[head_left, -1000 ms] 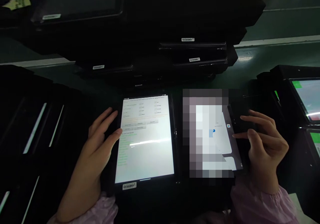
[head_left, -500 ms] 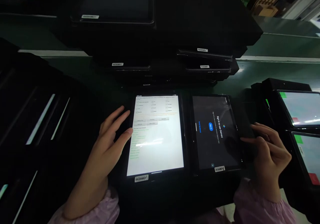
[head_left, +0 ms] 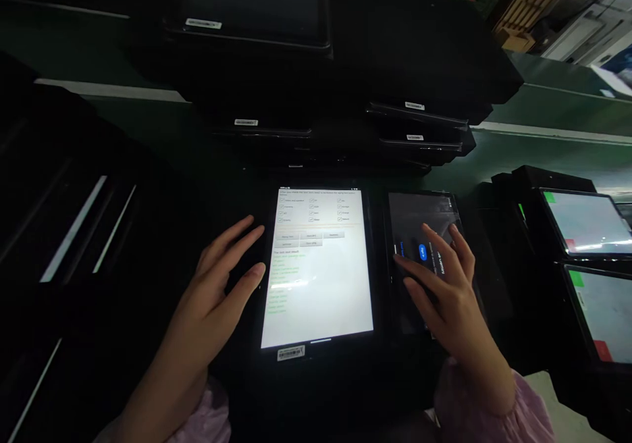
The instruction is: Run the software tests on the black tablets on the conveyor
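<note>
On the green table, two tablets lie side by side directly before us. Our left hand rests open and flat at the left edge of the white-screen tablet, thumb tip touching the bezel, nothing clamped. Our right hand lies spread over the dark-screen tablet, fingers apart, covering the lower screen near a blue button; grip empty.

Risks, as we judge them: with the whole palm over a live screen, a stray knuckle could register an unwanted touch on or beside the button. The left thumb at the bezel could likewise brush the checklist and toggle an entry. Stacked tablets behind sit with edges overhanging; a push on the front units might nudge them. Two more lit tablets stand at far right, well apart from the right hand.

Against half a second ago: the right hand has come off the dark tablet's right edge onto its screen; the left hand is nearly unchanged; the view has tilted slightly upward.
</note>
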A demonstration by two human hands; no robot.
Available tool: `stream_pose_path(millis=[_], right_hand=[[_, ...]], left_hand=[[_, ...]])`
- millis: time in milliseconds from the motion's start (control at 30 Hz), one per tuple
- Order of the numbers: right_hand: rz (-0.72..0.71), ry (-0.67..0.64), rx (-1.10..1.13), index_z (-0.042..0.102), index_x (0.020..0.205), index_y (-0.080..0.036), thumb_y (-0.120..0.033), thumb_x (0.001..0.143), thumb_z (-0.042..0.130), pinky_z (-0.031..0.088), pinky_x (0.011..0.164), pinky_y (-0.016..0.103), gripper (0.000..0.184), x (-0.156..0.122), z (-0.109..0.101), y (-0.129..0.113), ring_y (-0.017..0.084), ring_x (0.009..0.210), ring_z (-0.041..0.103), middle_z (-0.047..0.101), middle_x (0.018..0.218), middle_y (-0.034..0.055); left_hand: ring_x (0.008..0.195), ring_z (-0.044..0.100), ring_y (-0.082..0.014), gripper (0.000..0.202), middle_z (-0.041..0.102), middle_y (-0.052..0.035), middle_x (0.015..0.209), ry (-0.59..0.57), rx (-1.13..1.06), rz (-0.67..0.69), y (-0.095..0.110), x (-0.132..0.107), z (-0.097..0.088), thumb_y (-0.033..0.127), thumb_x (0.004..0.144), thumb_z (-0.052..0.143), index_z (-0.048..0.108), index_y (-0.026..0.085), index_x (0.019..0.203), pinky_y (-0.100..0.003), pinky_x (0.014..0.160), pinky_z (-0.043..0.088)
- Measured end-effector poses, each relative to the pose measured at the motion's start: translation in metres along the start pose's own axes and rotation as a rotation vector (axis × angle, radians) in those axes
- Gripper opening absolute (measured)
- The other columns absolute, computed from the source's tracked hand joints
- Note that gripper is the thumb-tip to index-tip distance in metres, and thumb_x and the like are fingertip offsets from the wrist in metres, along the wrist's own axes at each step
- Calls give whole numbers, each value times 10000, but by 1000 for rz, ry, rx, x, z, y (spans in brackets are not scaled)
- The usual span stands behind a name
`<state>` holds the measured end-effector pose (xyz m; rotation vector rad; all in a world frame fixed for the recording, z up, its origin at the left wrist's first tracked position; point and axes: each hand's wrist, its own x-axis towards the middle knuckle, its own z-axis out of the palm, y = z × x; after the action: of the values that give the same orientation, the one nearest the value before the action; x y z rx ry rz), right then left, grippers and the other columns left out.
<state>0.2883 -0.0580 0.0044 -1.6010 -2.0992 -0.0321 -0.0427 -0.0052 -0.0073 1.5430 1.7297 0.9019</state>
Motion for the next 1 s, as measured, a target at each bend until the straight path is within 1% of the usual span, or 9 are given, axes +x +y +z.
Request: stream_pose_path(millis=[67,133,233,333,467,633,733,833,1000], right_hand=[[-16,11,-20,786,1313,-317,-264,1077,630,528,1209,679,288,2,2,2,445,1667,282,511,1696,40],[28,89,-46,837,1171,-309,-276,1080,641,528,1192,703,219,-2,-1,9,435,1650,322,612,1604,31],[168,248,-52,860,965,-302,-293,1086,644,543,1136,718,248,-13,-10,22,417,1563,473,742,1414,41],[223,315,7,864,968,-287,-270,1088,635,574,1082,665,259,-22,-17,25,392,1457,597,781,1323,64],[145,274,59,861,1033,-299,-247,1080,646,618,1004,580,226,-21,-15,16,367,1447,605,773,1343,52],[4,207,108,849,1067,-301,-177,1047,672,623,1053,576,217,-18,-9,8,355,1495,559,733,1431,37],[-19,176,115,839,1098,-292,-158,1033,676,615,1089,602,221,-18,-8,4,368,1514,535,714,1464,37],[-8,154,86,827,1136,-303,-187,1051,653,618,1091,620,225,-11,-9,4,379,1540,504,689,1496,42],[13,41,-32,771,1315,-298,-358,1112,584,536,1157,760,282,22,-8,21,452,1630,353,543,1653,91]], left_hand=[[1615,474,-304,422,559,52,1699,-2,-7,34,-7,1,0,488,1015,638,730,433,1423,-537,1322,440],[1601,494,-305,430,571,47,1690,-4,-6,45,-12,1,-1,513,1017,625,729,437,1428,-516,1302,467],[1584,514,-313,440,577,49,1684,-6,2,49,-13,0,0,550,1019,610,730,443,1429,-508,1285,491],[1572,528,-322,437,580,56,1681,-16,6,46,-10,0,0,562,1011,620,733,458,1420,-531,1285,490],[1591,503,-329,436,580,53,1680,-35,3,16,-3,1,-3,546,1001,622,737,442,1409,-550,1290,484],[1611,472,-348,464,560,35,1697,-74,32,-4,1,3,-4,550,997,605,721,413,1425,-571,1297,473],[1607,477,-340,457,569,42,1687,-50,37,19,-1,3,-2,554,998,602,724,420,1417,-556,1304,467],[1605,479,-337,450,580,42,1676,-40,48,32,-1,3,0,549,1001,600,728,419,1412,-542,1297,478],[1621,454,-340,472,571,30,1687,-46,49,28,-1,5,1,537,994,607,723,398,1430,-542,1281,493]])
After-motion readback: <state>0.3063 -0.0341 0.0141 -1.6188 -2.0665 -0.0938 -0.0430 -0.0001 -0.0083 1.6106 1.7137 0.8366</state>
